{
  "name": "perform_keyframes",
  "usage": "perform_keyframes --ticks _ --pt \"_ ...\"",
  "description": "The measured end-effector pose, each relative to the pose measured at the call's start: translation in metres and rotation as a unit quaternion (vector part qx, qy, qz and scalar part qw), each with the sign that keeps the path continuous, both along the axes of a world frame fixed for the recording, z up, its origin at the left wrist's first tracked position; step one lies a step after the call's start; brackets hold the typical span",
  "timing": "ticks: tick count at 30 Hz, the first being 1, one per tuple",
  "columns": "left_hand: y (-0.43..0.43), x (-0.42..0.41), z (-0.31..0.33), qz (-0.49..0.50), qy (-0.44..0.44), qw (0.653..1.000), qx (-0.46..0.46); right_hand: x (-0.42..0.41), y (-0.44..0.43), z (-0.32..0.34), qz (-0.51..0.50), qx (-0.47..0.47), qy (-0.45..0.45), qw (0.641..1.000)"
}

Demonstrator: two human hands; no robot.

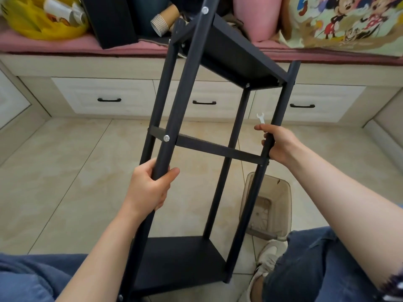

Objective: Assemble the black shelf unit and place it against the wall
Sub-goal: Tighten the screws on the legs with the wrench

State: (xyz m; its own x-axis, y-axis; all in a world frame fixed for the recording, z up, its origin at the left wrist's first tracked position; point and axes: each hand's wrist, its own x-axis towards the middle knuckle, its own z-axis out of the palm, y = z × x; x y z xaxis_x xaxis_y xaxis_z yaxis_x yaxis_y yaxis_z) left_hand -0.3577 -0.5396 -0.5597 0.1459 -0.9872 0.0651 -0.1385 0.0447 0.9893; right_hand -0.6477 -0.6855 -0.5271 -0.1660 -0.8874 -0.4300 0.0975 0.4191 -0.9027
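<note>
The black shelf unit (218, 149) hangs tilted in the air in front of me, with its posts running away from me. One black board (231, 57) sits at the far end and another (178, 262) lies near my knees. A flat crossbar (209, 147) joins the posts at mid-height. My left hand (150, 188) grips the near left post below a silver bolt head (166, 138). My right hand (277, 142) grips the right post and also holds a small white wrench (260, 117) against it.
A translucent waste bin (277, 205) stands on the tiled floor under the frame, beside my shoe (268, 256). Ahead runs a bench with drawers (109, 99), carrying a black box (109, 20), paper cups (161, 22), a yellow bag (32, 22) and cushions (340, 22).
</note>
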Motion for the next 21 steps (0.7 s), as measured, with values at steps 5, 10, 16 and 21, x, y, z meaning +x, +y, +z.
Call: perform_keyframes --ticks 5,10,16,21 --pt "-0.018 0.023 0.008 0.064 -0.078 0.995 -0.022 0.008 0.001 0.016 -0.019 -0.071 -0.07 0.995" --pt "-0.033 0.045 -0.011 0.074 -0.122 0.989 0.025 0.018 0.01 0.022 -0.008 -0.12 -0.098 0.988" --pt "-0.032 0.048 -0.034 0.106 -0.163 0.979 0.065 0.031 0.016 0.021 -0.013 -0.173 -0.127 0.977" --pt "-0.033 0.053 -0.034 0.115 -0.204 0.968 0.09 0.042 0.019 0.02 -0.016 -0.185 -0.135 0.973"
